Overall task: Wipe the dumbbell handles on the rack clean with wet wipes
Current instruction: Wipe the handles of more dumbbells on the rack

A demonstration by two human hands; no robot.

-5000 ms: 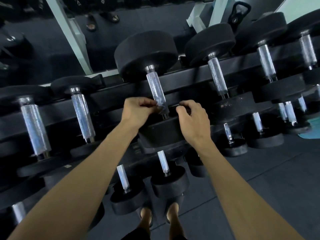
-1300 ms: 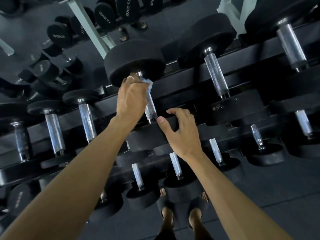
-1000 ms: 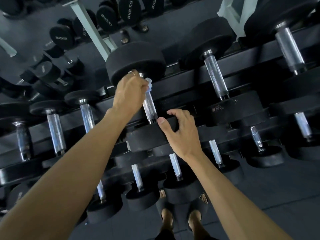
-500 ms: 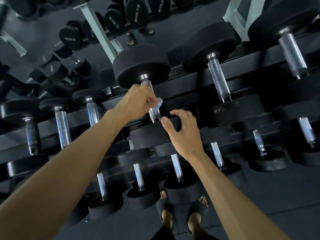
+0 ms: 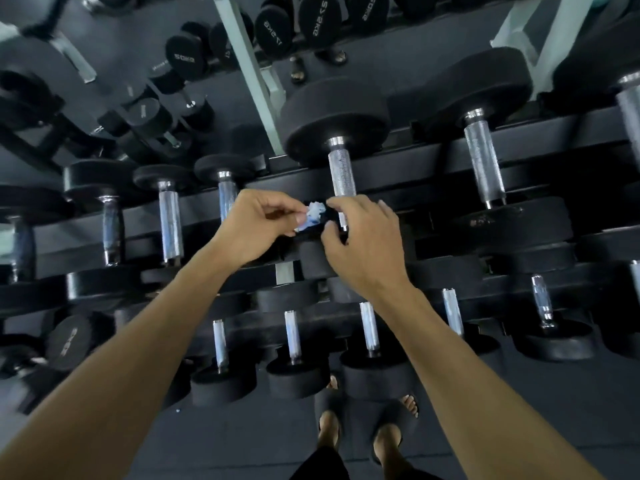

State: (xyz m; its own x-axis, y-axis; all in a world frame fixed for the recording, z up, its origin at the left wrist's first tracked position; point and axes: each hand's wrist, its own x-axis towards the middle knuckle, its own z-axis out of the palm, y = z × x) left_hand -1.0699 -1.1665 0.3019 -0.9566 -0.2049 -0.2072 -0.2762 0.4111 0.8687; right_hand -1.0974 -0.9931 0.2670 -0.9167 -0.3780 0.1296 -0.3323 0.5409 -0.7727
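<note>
Mid-frame, your left hand pinches the crumpled pale-blue wet wipe; your right hand fingertips nip its other edge. Tug apart too hard and it could tear.

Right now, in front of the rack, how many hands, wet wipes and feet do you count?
hands: 2, left hand and right hand
wet wipe: 1
feet: 2, left foot and right foot
total: 5
</note>
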